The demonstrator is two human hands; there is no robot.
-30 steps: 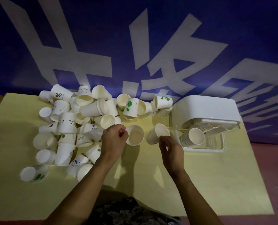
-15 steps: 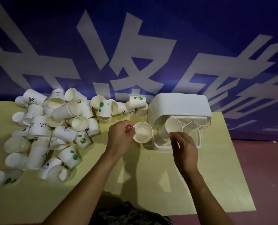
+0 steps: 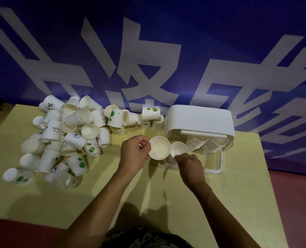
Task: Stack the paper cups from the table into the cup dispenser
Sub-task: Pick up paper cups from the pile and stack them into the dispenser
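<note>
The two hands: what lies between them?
In the head view, two cups: one in the left hand, one in the right hand.

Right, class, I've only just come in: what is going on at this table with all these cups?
A person is loading paper cups into a white cup dispenser on a yellow table. The left hand pinches one cup by its rim, and the right hand holds another cup at the dispenser's open front, where stacked cups already sit. A large loose pile of cups lies to the left.
</note>
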